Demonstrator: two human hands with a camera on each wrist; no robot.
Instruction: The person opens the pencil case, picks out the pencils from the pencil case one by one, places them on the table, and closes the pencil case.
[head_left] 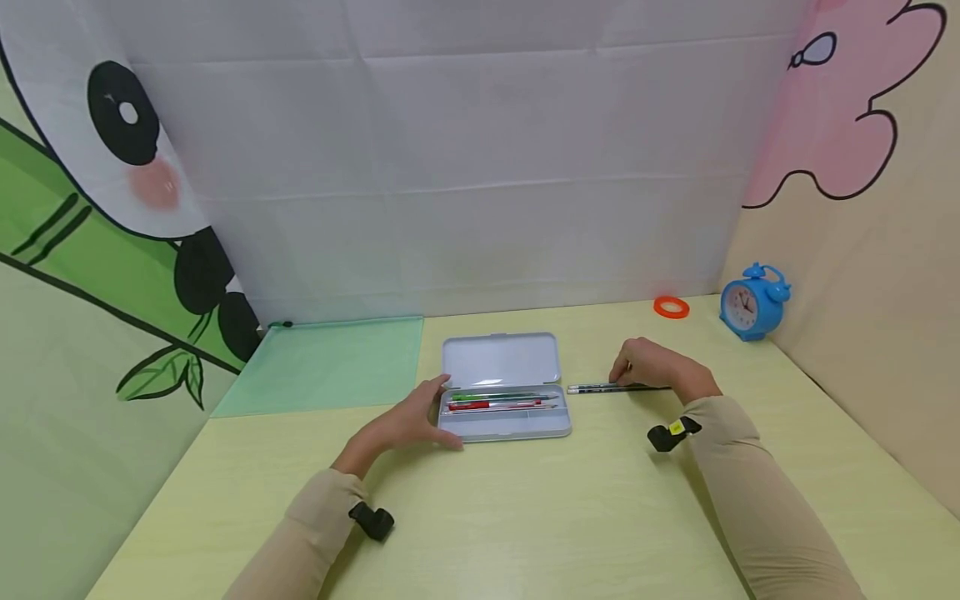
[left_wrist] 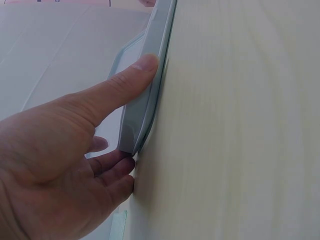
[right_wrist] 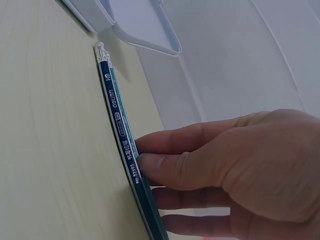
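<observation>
An open white pencil case (head_left: 504,427) lies on the table with its lid (head_left: 501,360) folded back. Inside are several pens and pencils (head_left: 498,406), among them a red one and a green one. My left hand (head_left: 412,417) grips the case's left end, thumb along the front side and fingers around the back corner, as the left wrist view shows. To the right of the case, two pencils (right_wrist: 117,115) with white eraser ends lie side by side on the table. My right hand (head_left: 656,367) pinches them with thumb and forefinger; its other fingers are partly hidden in the head view.
A pale green mat or folder (head_left: 337,367) lies at the back left of the table. Towards the back right are an orange-red tape ring (head_left: 671,307) and a blue alarm clock (head_left: 753,302). A white cloth (head_left: 480,167) hangs behind the table.
</observation>
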